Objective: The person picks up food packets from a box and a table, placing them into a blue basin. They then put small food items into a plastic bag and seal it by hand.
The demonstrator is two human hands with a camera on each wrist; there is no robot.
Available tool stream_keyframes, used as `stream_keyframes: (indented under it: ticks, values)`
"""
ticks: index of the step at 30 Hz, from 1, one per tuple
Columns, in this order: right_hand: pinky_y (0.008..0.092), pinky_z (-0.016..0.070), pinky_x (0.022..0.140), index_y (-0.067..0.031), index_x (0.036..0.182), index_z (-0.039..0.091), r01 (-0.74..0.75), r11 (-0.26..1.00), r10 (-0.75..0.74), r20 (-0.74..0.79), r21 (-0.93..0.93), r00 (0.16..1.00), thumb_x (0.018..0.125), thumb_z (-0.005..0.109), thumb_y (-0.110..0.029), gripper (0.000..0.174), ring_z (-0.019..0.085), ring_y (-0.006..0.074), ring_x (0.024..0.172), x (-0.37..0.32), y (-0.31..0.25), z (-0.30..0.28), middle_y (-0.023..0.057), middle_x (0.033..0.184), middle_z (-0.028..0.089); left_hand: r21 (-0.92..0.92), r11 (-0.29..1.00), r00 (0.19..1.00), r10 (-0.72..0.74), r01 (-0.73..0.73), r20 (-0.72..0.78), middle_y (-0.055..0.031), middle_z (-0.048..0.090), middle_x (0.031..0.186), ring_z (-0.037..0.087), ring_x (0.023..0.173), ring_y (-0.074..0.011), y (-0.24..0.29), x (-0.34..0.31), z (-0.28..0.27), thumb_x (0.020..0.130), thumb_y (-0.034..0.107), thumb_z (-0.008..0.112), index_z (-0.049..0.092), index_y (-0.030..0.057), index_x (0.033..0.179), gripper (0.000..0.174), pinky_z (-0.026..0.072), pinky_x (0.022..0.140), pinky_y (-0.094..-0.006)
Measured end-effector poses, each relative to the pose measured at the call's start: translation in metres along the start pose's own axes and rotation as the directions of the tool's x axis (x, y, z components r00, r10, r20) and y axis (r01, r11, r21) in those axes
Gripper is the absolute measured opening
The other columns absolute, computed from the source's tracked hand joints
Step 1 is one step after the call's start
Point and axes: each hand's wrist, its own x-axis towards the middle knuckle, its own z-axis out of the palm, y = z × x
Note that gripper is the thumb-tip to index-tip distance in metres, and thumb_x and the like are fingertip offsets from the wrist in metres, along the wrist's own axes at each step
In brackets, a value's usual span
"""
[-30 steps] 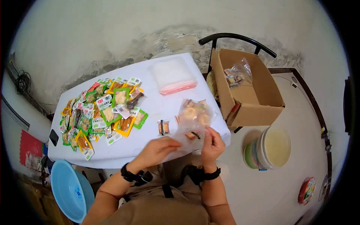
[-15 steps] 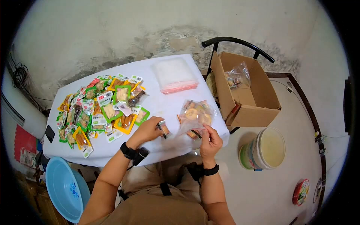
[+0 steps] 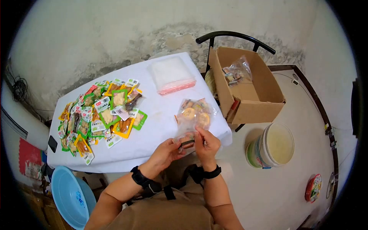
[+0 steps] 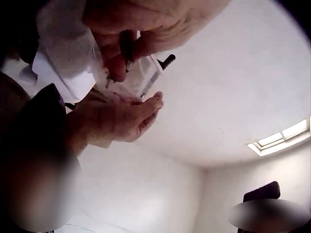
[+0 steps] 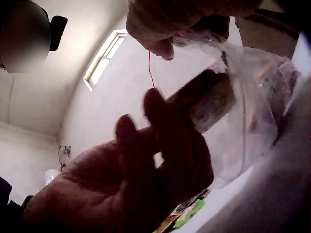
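Note:
In the head view, a clear bag [image 3: 196,122] with round pastries and small packets lies near the table's front right corner. My right hand [image 3: 207,148] pinches the bag's edge at its mouth. Just left of it, my left hand [image 3: 165,154] holds a small wrapped packet [image 3: 187,142] at the bag's opening. The right wrist view shows this packet [image 5: 214,104] between the left hand's [image 5: 131,179] fingers, beside the clear film [image 5: 243,111], with the right hand [image 5: 189,19] above gripping the film.
Many colourful food packs [image 3: 97,115] cover the left of the white-covered table [image 3: 153,111]. A stack of clear bags [image 3: 172,74] lies at the back. An open carton [image 3: 260,111] holds a filled bag, right; a bucket [image 3: 280,147] and blue basin [image 3: 71,195] stand below.
My left hand reached to the packet on the table, took hold of it and brought it right to the bag's mouth. My right hand keeps its pinch on the bag and has shifted slightly left.

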Motion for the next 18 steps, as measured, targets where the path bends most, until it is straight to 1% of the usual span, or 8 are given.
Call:
stream_keyframes:
  ticks: [2, 5, 11, 12, 14, 15, 17, 18]
  values:
    - [0.0208, 0.0402, 0.049, 0.0007, 0.096, 0.065, 0.040, 0.998, -0.039, 0.027, -0.045, 0.999, 0.079, 0.061, 0.002, 0.018, 0.053, 0.0087, 0.054, -0.001, 0.001, -0.001, 0.0081, 0.073, 0.065, -0.050, 0.999, 0.999, 0.005, -0.007, -0.034, -0.0055, 0.059, 0.102, 0.060, 0.089, -0.0152, -0.007, 0.015, 0.004, 0.092, 0.019, 0.052, 0.051, 0.0075, 0.103, 0.016, 0.0500, 0.069, -0.0257]
    - [0.0213, 0.0401, 0.048, 0.0003, 0.096, 0.065, 0.060, 0.998, -0.060, 0.017, -0.029, 0.998, 0.079, 0.062, 0.002, 0.017, 0.052, 0.0087, 0.053, 0.003, -0.004, -0.001, 0.0075, 0.072, 0.064, -0.088, 0.972, 0.976, 0.213, -0.216, -0.041, -0.0060, 0.057, 0.107, 0.058, 0.093, -0.0147, -0.011, 0.025, 0.007, 0.092, 0.023, 0.052, 0.050, 0.0069, 0.110, 0.024, 0.0479, 0.074, -0.0254]
    - [0.0186, 0.0416, 0.058, 0.0025, 0.097, 0.065, -0.147, 0.982, 0.160, -0.104, 0.118, 0.982, 0.085, 0.058, -0.004, 0.015, 0.053, 0.0055, 0.065, 0.006, -0.007, -0.004, 0.0053, 0.081, 0.065, 0.272, 0.914, 0.942, 0.330, -0.303, -0.059, -0.0023, 0.060, 0.074, 0.056, 0.063, -0.0099, 0.019, 0.012, -0.020, 0.091, 0.024, 0.054, 0.058, 0.0057, 0.099, 0.020, 0.0408, 0.051, -0.0209]
    - [0.0186, 0.0416, 0.058, 0.0025, 0.097, 0.065, -0.150, 0.981, 0.163, -0.104, 0.122, 0.981, 0.085, 0.058, -0.004, 0.015, 0.053, 0.0055, 0.065, 0.007, -0.008, -0.004, 0.0053, 0.081, 0.065, 0.352, 0.839, 0.878, 0.471, -0.415, -0.088, -0.0013, 0.060, 0.078, 0.055, 0.062, -0.0073, 0.017, 0.029, -0.043, 0.092, 0.020, 0.051, 0.058, 0.0051, 0.101, 0.019, 0.0401, 0.052, -0.0181]
    - [0.0182, 0.0423, 0.063, 0.0038, 0.099, 0.064, -0.259, 0.890, 0.330, -0.137, 0.376, 0.934, 0.088, 0.055, -0.006, 0.017, 0.053, 0.0049, 0.072, 0.011, -0.012, -0.003, 0.0031, 0.087, 0.064, 0.689, 0.633, 0.786, 0.599, -0.352, -0.149, -0.0077, 0.061, 0.085, 0.057, 0.073, -0.0158, 0.042, 0.042, -0.040, 0.087, 0.019, 0.057, 0.058, 0.0021, 0.101, 0.022, 0.0466, 0.062, -0.0260]
    - [0.0187, 0.0429, 0.065, 0.0042, 0.101, 0.063, -0.274, 0.903, 0.335, -0.144, 0.331, 0.931, 0.089, 0.054, -0.006, 0.018, 0.054, 0.0053, 0.073, 0.009, -0.006, -0.003, 0.0019, 0.087, 0.063, 0.690, 0.632, 0.784, 0.602, -0.353, -0.150, -0.0077, 0.061, 0.085, 0.057, 0.073, -0.0158, 0.045, 0.054, -0.046, 0.087, 0.019, 0.057, 0.058, 0.0021, 0.101, 0.022, 0.0466, 0.062, -0.0260]
    - [0.0188, 0.0431, 0.065, 0.0042, 0.101, 0.063, -0.276, 0.896, 0.334, -0.120, 0.348, 0.935, 0.089, 0.054, -0.005, 0.018, 0.054, 0.0054, 0.073, 0.008, -0.009, -0.001, 0.0022, 0.087, 0.063, 0.953, -0.129, 0.659, 0.697, -0.275, 0.284, -0.0153, 0.058, 0.096, 0.055, 0.088, -0.0270, 0.042, 0.084, -0.058, 0.077, 0.021, 0.064, 0.059, 0.0001, 0.100, 0.031, 0.0467, 0.078, -0.0355]
    - [0.0189, 0.0432, 0.065, 0.0042, 0.101, 0.063, -0.278, 0.890, 0.333, -0.099, 0.362, 0.938, 0.089, 0.054, -0.005, 0.018, 0.054, 0.0056, 0.073, 0.008, -0.010, 0.000, 0.0025, 0.086, 0.063, 0.951, -0.128, 0.654, 0.699, -0.282, 0.289, -0.0153, 0.058, 0.096, 0.055, 0.088, -0.0270, 0.045, 0.089, -0.050, 0.077, 0.021, 0.064, 0.059, 0.0001, 0.100, 0.031, 0.0467, 0.078, -0.0355]
